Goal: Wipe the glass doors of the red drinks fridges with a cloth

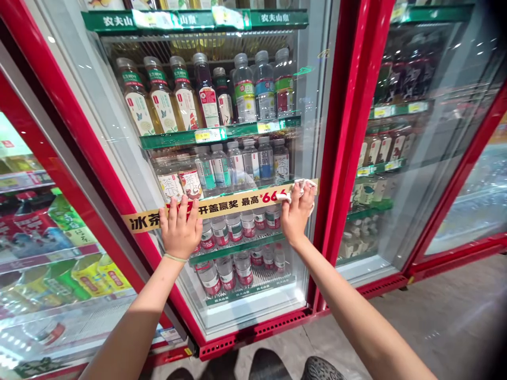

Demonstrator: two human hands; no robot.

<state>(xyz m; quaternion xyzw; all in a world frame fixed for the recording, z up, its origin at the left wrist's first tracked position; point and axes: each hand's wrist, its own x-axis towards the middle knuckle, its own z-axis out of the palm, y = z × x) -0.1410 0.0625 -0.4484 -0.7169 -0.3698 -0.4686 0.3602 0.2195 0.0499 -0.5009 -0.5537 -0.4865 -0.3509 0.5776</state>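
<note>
Holding a white cloth (pixel 307 182) bunched under the fingers of the right hand (pixel 296 214), pressing it near the right end of a tan strip (pixel 216 211), over its large red digits. Laying the left hand (pixel 181 232) flat and bare near the strip's other end, spreading the fingers slightly and covering part of the lettering. Wearing a thin pale band (pixel 175 258) on the left wrist. Reaching both bare forearms forward to the glass door (pixel 311 145) of a drinks cooler, bordered by a red frame (pixel 85 132). Facing green-edged shelves (pixel 241 130) and rows of bottles (pixel 206 92) above and below the strip. Working between neighboring coolers, passing yellow packs (pixel 91 274) on the left and more bottled drinks (pixel 384 145) on the right. Showing a patterned shoe tip (pixel 321 368) against gray floor (pixel 380 322).
</note>
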